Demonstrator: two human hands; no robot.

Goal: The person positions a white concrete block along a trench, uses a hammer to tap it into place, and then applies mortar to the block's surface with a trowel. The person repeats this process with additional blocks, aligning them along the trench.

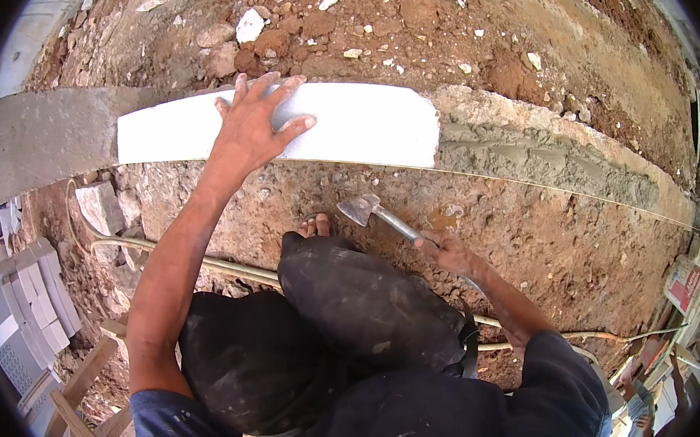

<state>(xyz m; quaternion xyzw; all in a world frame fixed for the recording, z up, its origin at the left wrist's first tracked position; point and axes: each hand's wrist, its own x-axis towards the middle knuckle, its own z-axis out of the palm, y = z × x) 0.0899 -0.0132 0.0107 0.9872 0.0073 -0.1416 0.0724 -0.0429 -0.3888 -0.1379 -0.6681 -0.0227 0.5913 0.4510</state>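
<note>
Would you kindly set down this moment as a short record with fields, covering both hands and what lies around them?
Setting: rocky red soil behind a long grey mortar bed
Left hand: spread flat, pressing on the white block
White block: lies on the mortar bed, its right end beside wet mortar
Right hand: gripping the handle of a small hammer, its head held low above the ground
Guide string: stretched along the block's near edge
Posture: crouching, bare toes showing
Nearby: stacked white blocks at lower left

Reddish stony earth lay beyond the hands, a grey concrete strip ran to their left, stacked pale blocks sat lower left, harsh sunlight fell overall.
</note>
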